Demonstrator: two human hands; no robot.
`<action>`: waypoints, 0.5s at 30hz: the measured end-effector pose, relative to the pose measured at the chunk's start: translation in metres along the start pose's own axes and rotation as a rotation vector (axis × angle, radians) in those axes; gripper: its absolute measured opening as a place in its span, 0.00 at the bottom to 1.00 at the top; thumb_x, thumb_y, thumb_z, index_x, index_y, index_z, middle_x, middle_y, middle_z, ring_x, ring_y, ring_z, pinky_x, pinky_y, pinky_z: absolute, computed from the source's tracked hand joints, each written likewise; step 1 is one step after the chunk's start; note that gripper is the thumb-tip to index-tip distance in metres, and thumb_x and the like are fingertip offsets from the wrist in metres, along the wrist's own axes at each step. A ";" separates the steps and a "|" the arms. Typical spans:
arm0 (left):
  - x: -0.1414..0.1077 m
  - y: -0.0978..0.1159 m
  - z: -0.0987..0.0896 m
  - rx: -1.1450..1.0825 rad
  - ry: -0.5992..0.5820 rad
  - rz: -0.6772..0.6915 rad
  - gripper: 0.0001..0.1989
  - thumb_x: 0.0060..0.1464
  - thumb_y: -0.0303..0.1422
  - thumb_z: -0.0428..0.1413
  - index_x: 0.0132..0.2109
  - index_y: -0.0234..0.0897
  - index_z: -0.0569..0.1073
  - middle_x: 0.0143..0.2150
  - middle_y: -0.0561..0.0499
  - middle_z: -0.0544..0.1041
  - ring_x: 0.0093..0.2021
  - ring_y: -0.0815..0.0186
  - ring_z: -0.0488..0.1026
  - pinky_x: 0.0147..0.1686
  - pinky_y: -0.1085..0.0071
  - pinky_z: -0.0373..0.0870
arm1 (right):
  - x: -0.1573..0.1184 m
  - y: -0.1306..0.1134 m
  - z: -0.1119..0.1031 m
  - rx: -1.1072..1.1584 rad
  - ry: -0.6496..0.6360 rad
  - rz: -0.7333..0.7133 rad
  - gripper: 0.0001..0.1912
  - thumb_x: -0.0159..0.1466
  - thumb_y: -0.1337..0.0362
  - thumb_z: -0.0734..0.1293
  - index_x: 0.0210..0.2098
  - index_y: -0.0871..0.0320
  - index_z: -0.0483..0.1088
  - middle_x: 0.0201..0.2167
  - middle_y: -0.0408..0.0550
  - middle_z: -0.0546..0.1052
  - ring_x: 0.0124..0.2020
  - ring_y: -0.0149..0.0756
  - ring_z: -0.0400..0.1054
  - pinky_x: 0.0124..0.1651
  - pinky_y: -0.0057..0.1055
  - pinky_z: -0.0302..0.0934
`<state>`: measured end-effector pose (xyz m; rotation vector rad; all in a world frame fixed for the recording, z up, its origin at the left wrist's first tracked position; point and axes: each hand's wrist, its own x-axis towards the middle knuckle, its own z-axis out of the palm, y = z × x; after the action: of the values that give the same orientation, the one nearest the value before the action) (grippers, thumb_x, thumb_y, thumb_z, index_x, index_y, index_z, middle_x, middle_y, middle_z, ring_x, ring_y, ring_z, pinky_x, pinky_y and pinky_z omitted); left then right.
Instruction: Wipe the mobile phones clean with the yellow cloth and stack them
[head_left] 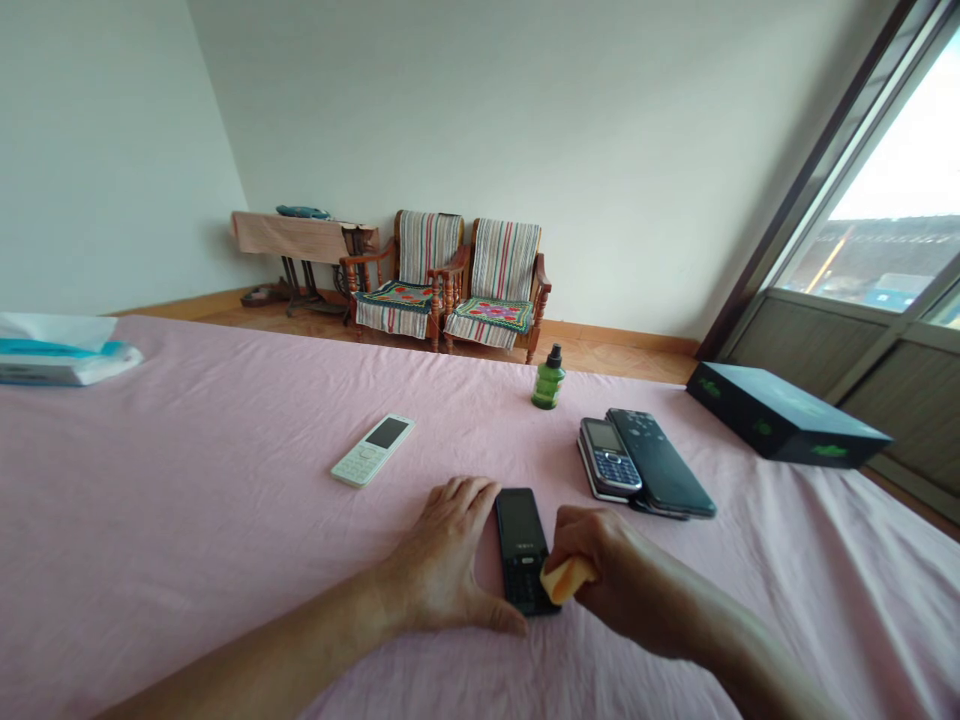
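Observation:
A black keypad mobile phone (519,525) lies face up on the pink cloth in front of me. My left hand (446,560) braces it from the left, fingertips at its upper corner and thumb at its lower end. In my closed right hand (611,575) is a bunched yellow cloth (568,578), touching the lower right of the phone over the keypad. Up and to the left lies a white keypad phone (373,450). To the right, a silver-and-dark keypad phone (609,458) rests on another device, beside a large dark smartphone (660,460).
Beyond the phones stands a green spray bottle (548,380). A black box (784,412) sits at the right edge, a tissue pack (64,355) at the far left. Past the pink-covered surface (225,440) are two wooden chairs (495,275) and a draped table (289,238).

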<state>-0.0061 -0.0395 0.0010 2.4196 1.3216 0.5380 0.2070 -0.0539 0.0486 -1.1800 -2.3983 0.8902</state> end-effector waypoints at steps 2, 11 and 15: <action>0.000 -0.001 0.000 -0.002 0.003 0.005 0.53 0.30 0.59 0.63 0.61 0.38 0.58 0.59 0.41 0.63 0.58 0.44 0.58 0.58 0.48 0.55 | 0.001 0.001 0.001 -0.013 0.035 0.015 0.17 0.47 0.82 0.58 0.25 0.58 0.73 0.28 0.41 0.72 0.29 0.25 0.66 0.32 0.20 0.55; 0.000 0.000 -0.001 -0.003 0.000 0.001 0.52 0.30 0.58 0.63 0.61 0.39 0.58 0.59 0.41 0.63 0.58 0.44 0.58 0.57 0.48 0.55 | 0.000 0.001 0.002 -0.020 0.002 0.008 0.18 0.45 0.83 0.58 0.25 0.58 0.73 0.29 0.41 0.72 0.29 0.25 0.67 0.31 0.20 0.54; 0.000 0.001 -0.001 -0.007 0.005 0.003 0.51 0.30 0.58 0.63 0.60 0.40 0.59 0.58 0.41 0.64 0.58 0.44 0.59 0.57 0.47 0.56 | 0.001 0.002 0.004 -0.089 0.120 0.011 0.14 0.48 0.82 0.59 0.24 0.59 0.71 0.26 0.42 0.70 0.28 0.27 0.65 0.30 0.22 0.53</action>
<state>-0.0061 -0.0398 0.0023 2.4162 1.3166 0.5485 0.2055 -0.0532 0.0441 -1.2434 -2.3583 0.7018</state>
